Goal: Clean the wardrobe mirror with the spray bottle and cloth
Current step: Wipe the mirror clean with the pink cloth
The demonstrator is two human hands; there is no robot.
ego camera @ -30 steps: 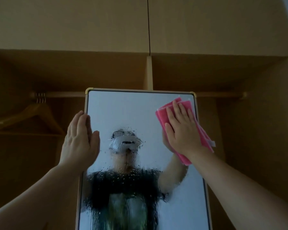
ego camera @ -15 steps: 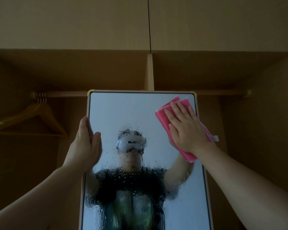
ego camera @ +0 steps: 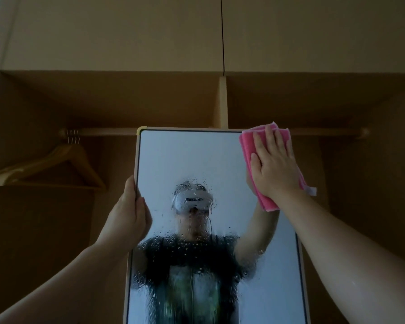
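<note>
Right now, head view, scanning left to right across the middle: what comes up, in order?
wooden hangers → left hand → mirror → right hand, flat on the pink cloth

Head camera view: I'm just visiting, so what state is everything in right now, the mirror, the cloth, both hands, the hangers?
mirror: upright, droplets over its middle and lower glass, top part looks dry.
pink cloth: folded, pressed flat on the mirror's top right corner.
right hand: fingers straight, pressing the cloth to the glass.
left hand: grips the mirror's left edge.
wooden hangers: hanging on the rail, no clothes on them.
</note>
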